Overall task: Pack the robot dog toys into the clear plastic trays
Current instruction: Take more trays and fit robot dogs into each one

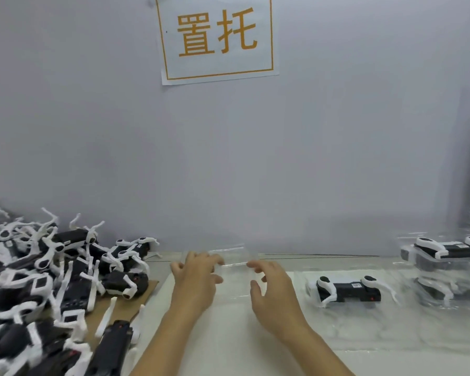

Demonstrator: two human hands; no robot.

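A person's left hand [198,278] and right hand [272,291] meet over an empty clear tray [232,260] near the middle of the white surface [228,343], close to its back edge against the wall. The left fingers curl onto the tray's left end; the right thumb and forefinger are spread at its right end, and whether they actually pinch the plastic cannot be told. The tray looks thin, light and flexible, likely to buckle if squeezed, so its rim seems the place to hold it. Loose robot dog toys [46,280] lie heaped at the surface's left edge, partly on a sheet of cardboard [149,286]. They appear rigid and fairly light, with slim white legs that tangle and could snap, so the black body looks the safer grip. One packed toy [349,290] sits in its tray toward the right, bearing a small white label too blurred to read, and a stack of filled trays [451,264] stands at the right edge. A paper sign [217,36] on the wall reads "置托" in orange characters inside an orange border.
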